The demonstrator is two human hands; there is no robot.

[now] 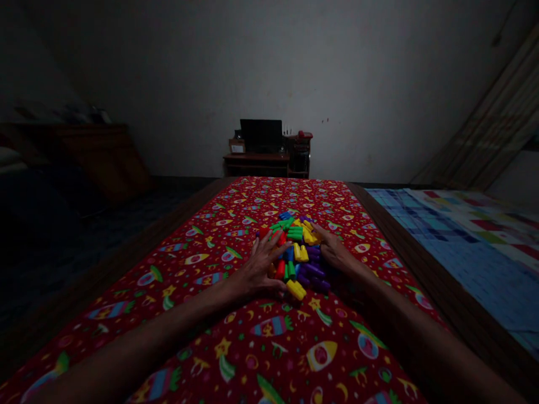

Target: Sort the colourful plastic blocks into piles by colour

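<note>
A heap of plastic toy building blocks lies on the red patterned cloth (273, 325), with yellow (300, 253), green (295, 233), red, blue and purple blocks (314, 271) jumbled together. My left hand (263, 264) rests against the heap's left side, its fingers spread over some red and blue blocks. One yellow block (296, 290) lies at the near edge, close to my left thumb. On the right side, my right hand (334, 248) touches the heap beside yellow and purple blocks. Its fingers are stretched forward, partly hidden behind the back of the hand. Neither hand grips a block.
The cloth covers a long table with brown edges (391, 252). To the right is a bed with a blue checked cover (455, 264). A desk with a dark monitor (261, 134) stands by the far wall, and a wooden cabinet (101, 157) at left.
</note>
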